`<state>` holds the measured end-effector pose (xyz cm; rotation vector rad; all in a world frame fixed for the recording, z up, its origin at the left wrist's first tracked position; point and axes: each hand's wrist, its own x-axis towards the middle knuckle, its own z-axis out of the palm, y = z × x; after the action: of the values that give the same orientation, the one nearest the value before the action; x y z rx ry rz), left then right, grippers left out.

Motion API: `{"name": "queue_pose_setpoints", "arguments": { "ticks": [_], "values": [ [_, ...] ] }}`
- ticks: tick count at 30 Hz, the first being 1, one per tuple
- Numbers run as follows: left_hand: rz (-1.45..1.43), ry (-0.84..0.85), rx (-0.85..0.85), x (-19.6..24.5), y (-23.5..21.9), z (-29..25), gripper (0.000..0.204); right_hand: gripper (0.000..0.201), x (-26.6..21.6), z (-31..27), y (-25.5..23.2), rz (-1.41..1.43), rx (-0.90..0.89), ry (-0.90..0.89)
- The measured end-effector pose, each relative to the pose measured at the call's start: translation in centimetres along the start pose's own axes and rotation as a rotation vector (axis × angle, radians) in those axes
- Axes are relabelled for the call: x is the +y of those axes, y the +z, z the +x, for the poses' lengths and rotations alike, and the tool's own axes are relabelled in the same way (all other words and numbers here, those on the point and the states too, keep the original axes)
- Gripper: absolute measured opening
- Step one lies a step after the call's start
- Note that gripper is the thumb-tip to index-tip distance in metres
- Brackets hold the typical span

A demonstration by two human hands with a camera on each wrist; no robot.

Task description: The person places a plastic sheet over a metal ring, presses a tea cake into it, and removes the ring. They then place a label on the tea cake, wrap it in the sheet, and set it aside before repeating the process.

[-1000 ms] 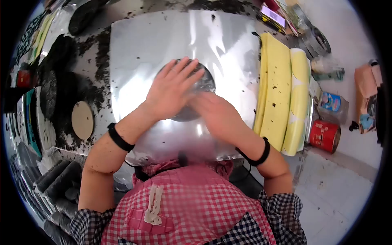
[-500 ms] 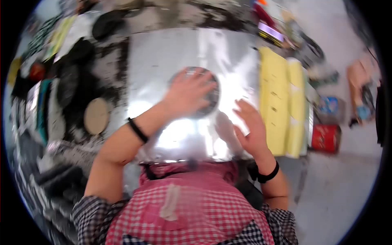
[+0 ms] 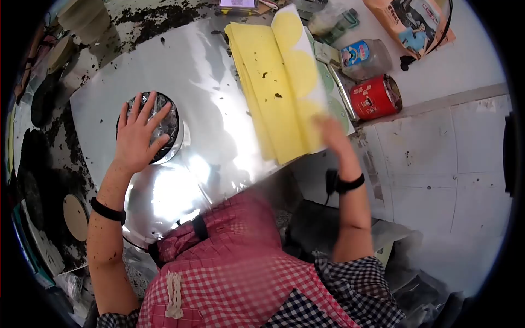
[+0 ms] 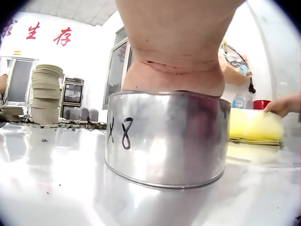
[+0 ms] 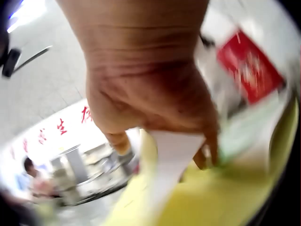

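In the head view my left hand (image 3: 135,143) lies with spread fingers on top of a round metal ring mould (image 4: 164,146). Dark contents under clear plastic film (image 3: 170,121) show between and beside the fingers. The left wrist view shows the mould's shiny wall, marked "x8", standing on the metal sheet (image 3: 180,65). Over at the right, my blurred right hand (image 3: 332,136) is at the near edge of the yellow and white paper (image 3: 298,60). In the right wrist view, its thumb and fingers are on either side of the paper, pinching it.
Beyond the paper stand a red can (image 3: 374,98), a clear jar with a blue label (image 3: 365,57) and an orange bag (image 3: 413,27). A pale round disc (image 3: 75,217) lies at the left amid dark crumbs. Stacked discs (image 4: 45,94) rise at the back left.
My right hand has left the mould and moved right to the yellow paper. My left hand stays on the mould. The head view has turned toward the right.
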<state>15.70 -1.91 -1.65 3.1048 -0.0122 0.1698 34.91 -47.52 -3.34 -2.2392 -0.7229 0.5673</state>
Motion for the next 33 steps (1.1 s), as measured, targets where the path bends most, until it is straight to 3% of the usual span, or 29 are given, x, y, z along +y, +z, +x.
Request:
{"name": "queue_pose_setpoints", "arguments": {
  "ticks": [1,4,5,6,8,12,17,20,21,22,23,24,26,28,29,32,33],
  "values": [
    [0.011,-0.007,0.026,0.0,0.3,0.2,0.065,0.038,0.0,0.5,-0.7,0.108,-0.14,0.054],
    [0.034,-0.047,-0.008,1.2,0.5,0.1,0.065,0.026,-2.2,-1.6,0.8,-0.106,0.374,-0.01],
    [0.045,-0.062,0.01,1.3,0.7,0.0,0.065,0.028,-2.3,-0.7,0.6,-0.163,0.723,-0.054],
    [0.058,-0.079,0.031,1.3,0.9,0.0,0.064,0.029,1.0,0.8,0.8,-0.415,0.781,-0.071],
    [0.064,-0.084,0.025,1.7,1.1,-0.3,0.064,0.031,10.8,1.7,2.3,-0.928,0.854,-0.061],
    [0.077,-0.071,0.033,1.6,1.2,-0.4,0.064,0.025,7.9,0.5,0.9,-0.596,0.659,0.251],
    [0.083,-0.074,0.062,1.4,1.2,-0.1,0.065,0.019,9.1,2.1,-5.9,-0.324,0.518,0.333],
    [-0.075,-0.103,0.14,0.6,2.4,-0.3,0.064,0.023,10.8,3.0,-13.3,-0.478,0.443,0.253],
    [-0.029,-0.118,0.158,0.5,2.2,-0.3,0.064,0.025,9.8,2.3,-17.7,-0.338,0.538,0.305],
    [0.014,-0.129,0.169,0.8,2.1,-0.4,0.065,0.026,8.5,1.2,-22.4,-0.532,0.71,0.27],
    [0.054,-0.139,0.182,1.3,2.0,-0.4,0.065,0.026,5.4,-0.6,-25.9,-0.32,0.87,0.314],
    [0.053,-0.164,0.162,1.7,1.9,-0.2,0.066,0.028,3.7,-2.6,-29.0,-0.473,0.983,0.121],
    [0.068,-0.241,0.11,2.0,1.5,-0.3,0.068,0.03,-6.3,-2.7,-26.2,-0.067,1.059,0.149],
    [-0.064,-0.269,0.17,2.2,1.0,-0.1,0.073,0.031,-5.3,1.8,-18.2,-0.195,0.703,-0.431],
    [-0.118,-0.286,0.174,1.9,1.1,0.1,0.075,0.035,-3.9,4.5,-10.8,-0.057,0.583,-0.401],
    [-0.226,-0.308,0.179,1.6,0.5,-0.1,0.078,0.067,-18.1,6.5,4.3,-0.09,0.163,-0.72],
    [-0.217,-0.288,0.201,1.4,0.6,-0.3,0.078,0.07,-18.6,8.4,5.5,-0.052,0.228,-0.748]
  ]
}}
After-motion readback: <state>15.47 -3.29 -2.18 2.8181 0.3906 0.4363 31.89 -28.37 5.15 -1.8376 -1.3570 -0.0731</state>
